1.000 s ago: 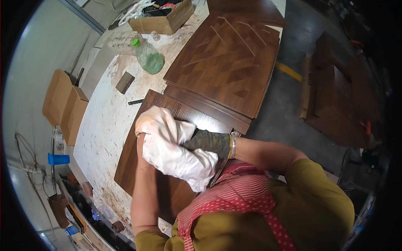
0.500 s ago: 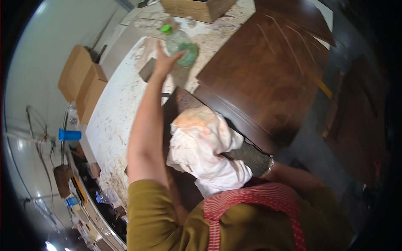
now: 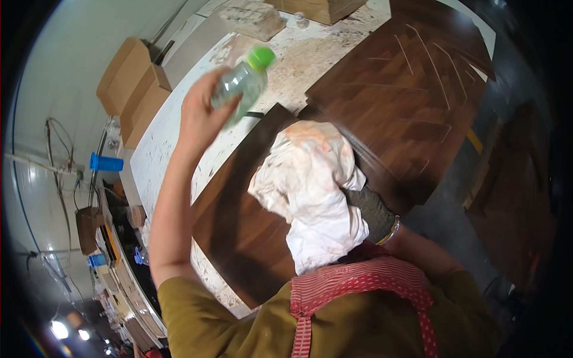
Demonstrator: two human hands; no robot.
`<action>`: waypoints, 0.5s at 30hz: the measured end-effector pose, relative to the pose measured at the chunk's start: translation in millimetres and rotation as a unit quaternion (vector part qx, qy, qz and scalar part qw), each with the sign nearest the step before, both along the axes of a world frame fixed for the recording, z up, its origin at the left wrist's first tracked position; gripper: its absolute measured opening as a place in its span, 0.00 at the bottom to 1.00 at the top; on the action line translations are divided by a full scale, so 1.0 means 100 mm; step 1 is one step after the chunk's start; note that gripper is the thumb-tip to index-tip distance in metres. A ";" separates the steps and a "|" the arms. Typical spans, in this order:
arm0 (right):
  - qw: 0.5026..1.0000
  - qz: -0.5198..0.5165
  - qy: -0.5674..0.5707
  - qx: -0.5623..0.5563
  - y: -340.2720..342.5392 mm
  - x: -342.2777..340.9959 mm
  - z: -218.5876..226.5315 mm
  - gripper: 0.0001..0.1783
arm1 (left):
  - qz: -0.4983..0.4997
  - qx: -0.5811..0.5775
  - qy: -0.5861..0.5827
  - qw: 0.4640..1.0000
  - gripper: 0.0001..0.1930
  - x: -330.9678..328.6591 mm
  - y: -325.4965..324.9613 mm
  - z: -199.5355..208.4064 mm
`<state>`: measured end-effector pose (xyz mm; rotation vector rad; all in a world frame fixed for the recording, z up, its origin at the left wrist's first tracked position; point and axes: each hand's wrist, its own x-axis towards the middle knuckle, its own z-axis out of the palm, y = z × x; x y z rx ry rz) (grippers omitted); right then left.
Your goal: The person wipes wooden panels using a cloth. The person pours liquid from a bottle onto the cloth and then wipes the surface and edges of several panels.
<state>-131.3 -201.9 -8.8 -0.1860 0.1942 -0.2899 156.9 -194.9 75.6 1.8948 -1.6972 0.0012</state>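
My left hand (image 3: 200,107) is wrapped around a clear plastic bottle (image 3: 240,86) with a bright green cap, tilted and raised above the table. The bottle is slightly blurred. A stained white cloth (image 3: 313,179) is bunched over my right hand (image 3: 373,212), which wears a dark glove; its fingers are hidden in the folds. Below the cloth lies a dark brown wood panel (image 3: 239,238). Beyond it, to the right, is a larger brown panel (image 3: 382,95) with a herringbone pattern and pale streaks of reflected light.
The white table (image 3: 164,137) is spotted with brown stains. A pale block (image 3: 253,18), a small jar (image 3: 301,21) and a wooden box (image 3: 325,9) stand at the far side. An open cardboard box (image 3: 140,89) and a blue cup (image 3: 106,162) are at the left.
My left hand has closed around the bottle, lifted it off the table and drawn it nearer. The cloth remains on my right hand. My view has shifted, baring more of the near panel.
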 end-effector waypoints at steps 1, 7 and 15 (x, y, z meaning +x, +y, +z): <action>1.000 0.011 0.004 -0.006 0.04 -0.03 0.00 0.27 | -0.044 0.028 -0.068 0.996 0.24 -0.09 0.27 0.13; 0.998 0.030 0.030 -0.049 0.19 -0.26 -0.14 0.27 | -0.140 0.208 -0.251 0.935 0.23 -0.87 1.26 -0.09; 0.782 -0.102 0.149 -0.596 0.27 0.05 -0.41 0.27 | -0.053 0.157 -0.339 0.926 0.19 -0.85 1.39 -0.15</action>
